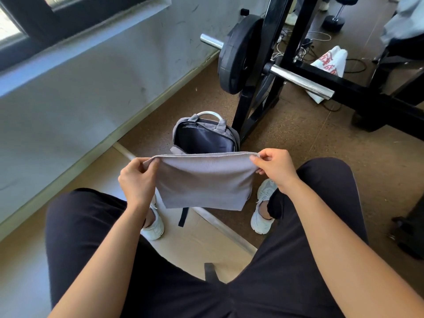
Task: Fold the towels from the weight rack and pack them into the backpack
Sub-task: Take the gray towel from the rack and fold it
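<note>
2 grips on 1 folded grey towel: left grip and right grip each pinching a top corner, long axis stretched side to side between them. Just beyond and below, backpack upright on the floor, mouth unzipped, only dark lining visible inside, equally near both grips. Farther off, white printed towel by the weight rack.
</note>
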Motion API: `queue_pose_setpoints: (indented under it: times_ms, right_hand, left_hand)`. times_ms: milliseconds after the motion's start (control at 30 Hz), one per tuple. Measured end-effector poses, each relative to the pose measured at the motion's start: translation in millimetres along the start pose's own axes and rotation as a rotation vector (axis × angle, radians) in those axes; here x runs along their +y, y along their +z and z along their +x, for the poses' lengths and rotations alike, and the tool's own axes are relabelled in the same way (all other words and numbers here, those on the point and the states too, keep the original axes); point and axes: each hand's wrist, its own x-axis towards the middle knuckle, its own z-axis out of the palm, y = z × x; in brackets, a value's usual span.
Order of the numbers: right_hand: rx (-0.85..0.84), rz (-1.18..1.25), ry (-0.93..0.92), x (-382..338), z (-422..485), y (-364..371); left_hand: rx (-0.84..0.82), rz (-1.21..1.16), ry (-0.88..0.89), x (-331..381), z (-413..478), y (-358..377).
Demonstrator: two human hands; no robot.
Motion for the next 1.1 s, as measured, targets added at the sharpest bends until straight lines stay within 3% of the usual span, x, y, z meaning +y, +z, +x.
queue_pose_setpoints:
  times_ms: [200,533,833,1100]
  right_hand:
    - [0.107,-0.098,-0.035,-2.2,-1.5,0.1]
    - [0.096,0.021,-0.101,-17.8,-17.8,6.0]
    - [-0.248,0.081,-0.252,-35.1,-46.7,46.4]
    - [-0.389,0.09,-0.276,-41.5,-53.8,50.6]
  left_hand:
    - [-0.031,-0.043,-0.149,-1.2,-2.4,0.8]
    - [-0.32,-0.246,-0.141,11.9,-23.6,10.1]
    - [-0.746,-0.388,-0.033,23.9,-64.0,30.5]
    - [-0.752,-0.47,-0.022,21.9,-68.7,33.3]
